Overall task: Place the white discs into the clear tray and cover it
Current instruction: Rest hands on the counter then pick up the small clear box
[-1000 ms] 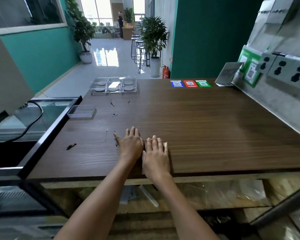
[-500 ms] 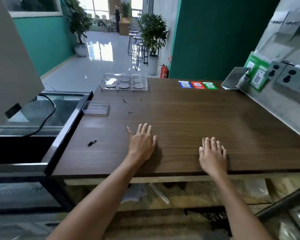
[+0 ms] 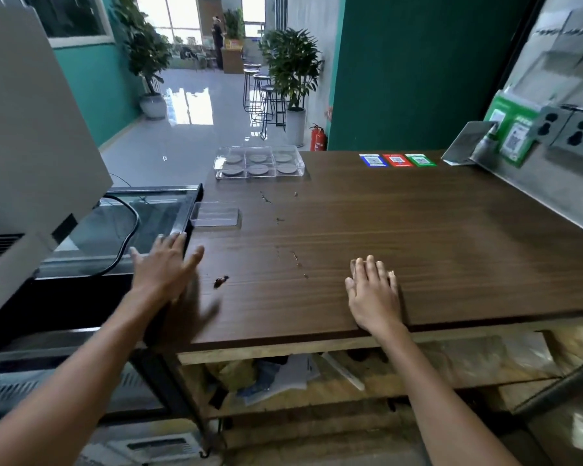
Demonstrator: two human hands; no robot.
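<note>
Clearly neither hand grips anything. The right hand (image 3: pixel 372 294) lies flat, fingers together and palm down, on the wooden table (image 3: pixel 418 237) near its front edge, seemingly as a brace while the body leans. The left hand (image 3: pixel 164 269) hangs spread-fingered and blurred above the table's left edge, empty, beside the black-framed glass unit (image 3: pixel 142 223). Ahead of that hand, just beyond its fingertips, lies a flat clear lid (image 3: pixel 216 214), and I judge the hand is set to take it. Well beyond both hands, at the far edge, sits the clear tray (image 3: pixel 259 163) with six compartments, each holding one of the discs (image 3: pixel 258 169), which look grey in this light. So the filling appears done and the cover is what is left. Dark crumbs (image 3: pixel 221 280) lie between the hands.
</note>
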